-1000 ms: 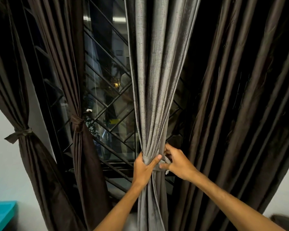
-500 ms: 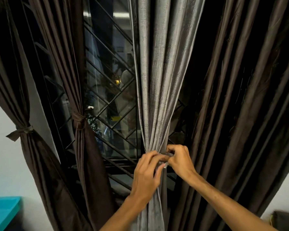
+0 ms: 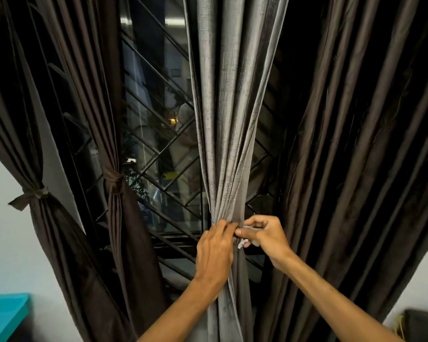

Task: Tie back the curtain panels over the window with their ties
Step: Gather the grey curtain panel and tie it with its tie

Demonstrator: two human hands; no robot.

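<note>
A grey curtain panel point(image 3: 230, 114) hangs in the middle, gathered into a narrow bunch at waist height. My left hand point(image 3: 214, 250) lies on the front of the bunch, its fingertips curled onto the grey tie point(image 3: 247, 239) there. My right hand point(image 3: 267, 238) pinches the tie's end just right of the bunch; a pale frayed end shows below its fingers. Two dark brown panels on the left are tied: one by a knotted tie point(image 3: 30, 195), the other by a wrapped tie point(image 3: 113, 178). A wide dark brown panel point(image 3: 356, 156) hangs loose on the right.
Behind the curtains is a window with a black diagonal metal grille point(image 3: 158, 149). A turquoise surface point(image 3: 3, 314) sits at the lower left against a white wall. A dark object point(image 3: 420, 324) stands at the lower right corner.
My left hand has shifted from wrapping the bunch's side to lying over its front, fingertips meeting the right hand at the tie. The right hand has stayed at the tie.
</note>
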